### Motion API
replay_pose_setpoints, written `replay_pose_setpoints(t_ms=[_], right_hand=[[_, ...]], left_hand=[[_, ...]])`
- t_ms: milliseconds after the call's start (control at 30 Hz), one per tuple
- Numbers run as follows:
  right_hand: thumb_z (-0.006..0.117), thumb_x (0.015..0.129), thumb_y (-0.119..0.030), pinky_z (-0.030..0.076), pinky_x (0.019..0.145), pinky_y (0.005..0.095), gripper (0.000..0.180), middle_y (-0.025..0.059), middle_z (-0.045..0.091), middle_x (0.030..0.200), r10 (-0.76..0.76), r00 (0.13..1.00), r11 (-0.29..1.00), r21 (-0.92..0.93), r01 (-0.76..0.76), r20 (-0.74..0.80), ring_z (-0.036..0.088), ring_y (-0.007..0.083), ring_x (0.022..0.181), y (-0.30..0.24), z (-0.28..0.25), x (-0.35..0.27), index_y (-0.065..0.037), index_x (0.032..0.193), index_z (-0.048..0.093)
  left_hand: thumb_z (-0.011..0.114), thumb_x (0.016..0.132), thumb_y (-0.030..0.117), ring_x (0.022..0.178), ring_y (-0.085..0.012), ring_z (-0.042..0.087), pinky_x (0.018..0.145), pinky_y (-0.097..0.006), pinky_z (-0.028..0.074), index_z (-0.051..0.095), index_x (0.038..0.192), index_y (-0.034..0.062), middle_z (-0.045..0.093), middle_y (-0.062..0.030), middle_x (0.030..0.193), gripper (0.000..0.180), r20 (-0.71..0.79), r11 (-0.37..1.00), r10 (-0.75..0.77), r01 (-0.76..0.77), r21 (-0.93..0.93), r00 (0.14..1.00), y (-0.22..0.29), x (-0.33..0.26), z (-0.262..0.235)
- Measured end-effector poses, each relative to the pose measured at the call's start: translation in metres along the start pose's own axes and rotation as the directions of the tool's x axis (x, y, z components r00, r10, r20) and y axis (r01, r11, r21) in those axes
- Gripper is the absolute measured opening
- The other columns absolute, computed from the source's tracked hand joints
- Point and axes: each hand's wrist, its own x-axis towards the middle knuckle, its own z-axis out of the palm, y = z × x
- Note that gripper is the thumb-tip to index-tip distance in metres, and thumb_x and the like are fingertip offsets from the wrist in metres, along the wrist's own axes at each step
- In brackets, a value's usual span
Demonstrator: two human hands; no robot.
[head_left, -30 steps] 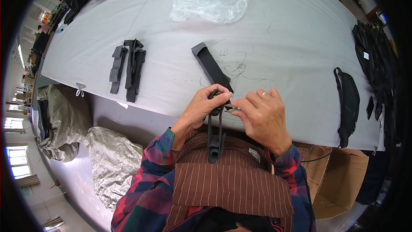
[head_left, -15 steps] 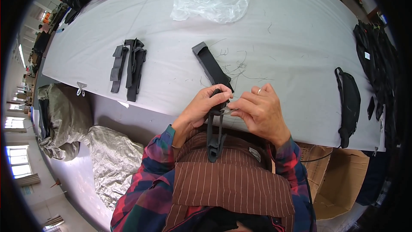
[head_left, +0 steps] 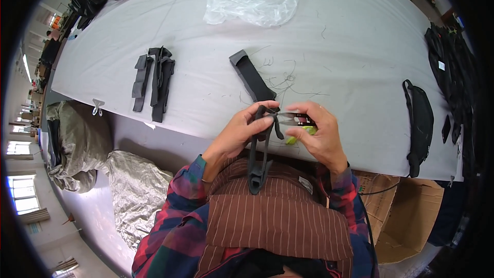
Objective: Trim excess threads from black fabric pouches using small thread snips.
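Observation:
My left hand is closed on a black fabric strap, pinching its upper part while the looped lower end hangs over my apron. In my right hand is a pair of thread snips with black and yellow-green parts. The snips' blades point left and meet the strap's edge by my left fingertips; motion blurs the tips. Just beyond my hands, another black strap piece lies slanted on the table, with loose cut threads scattered to its right.
Folded black strap pieces lie on the left of the pale table. A clear plastic bag is at the far side. A black pouch and black fabric goods lie right. An open cardboard box stands below the right edge.
The thread snips now show between my right fingers, their blades turned toward the strap. Earlier those fingers were pinched together near it. My left hand keeps its hold in about the same place.

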Motion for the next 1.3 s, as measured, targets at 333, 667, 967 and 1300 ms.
replay_pose_setpoints(t_ms=[333,667,967,1300], right_hand=[[0.07,0.077,-0.01,0.043,0.065,0.0262,0.017,0.0029,0.058,0.074,0.198,0.97,0.957,0.186,-0.222,0.141,0.055,0.0137,0.07,0.016,0.016,0.001,-0.002,0.09,0.062],[0.058,0.082,-0.002,0.034,0.055,0.0216,0.006,-0.0054,0.048,0.073,0.433,0.901,0.491,0.83,-0.265,0.032,0.041,0.0036,0.06,-0.008,0.024,-0.004,-0.006,0.078,0.055],[0.059,0.071,0.006,0.037,0.058,0.0189,0.011,0.0106,0.064,0.115,0.117,0.993,0.827,0.557,-0.077,-0.036,0.048,0.0014,0.074,-0.003,0.036,-0.016,-0.001,0.077,0.054],[0.07,0.06,0.006,0.051,0.067,0.0274,0.025,0.016,0.063,0.115,-0.179,0.982,0.945,0.266,0.189,-0.062,0.065,0.0244,0.086,-0.004,0.04,-0.011,-0.001,0.075,0.052]], left_hand=[[0.059,0.076,-0.006,0.101,-0.0099,0.048,0.085,-0.024,0.042,0.033,0.141,0.0052,0.049,-0.0041,0.12,0.071,-0.091,0.953,0.288,-0.277,0.124,0.953,-0.001,-0.019,0.014],[0.053,0.071,-0.012,0.105,-0.0136,0.049,0.089,-0.025,0.04,0.044,0.131,0.0027,0.05,-0.0091,0.121,0.062,0.0,0.514,0.796,-0.676,0.528,0.605,0.016,-0.015,0.016],[0.065,0.09,0.016,0.085,-0.0113,0.053,0.074,-0.023,0.041,0.049,0.115,0.0038,0.057,-0.0066,0.105,0.033,-0.392,0.792,0.608,-0.496,0.355,0.69,0.004,0.001,0.001],[0.061,0.09,0.008,0.095,-0.0126,0.058,0.083,-0.026,0.048,0.05,0.125,0.0,0.061,-0.0061,0.107,0.037,-0.17,0.829,0.374,-0.41,-0.379,0.912,0.008,0.006,-0.013]])
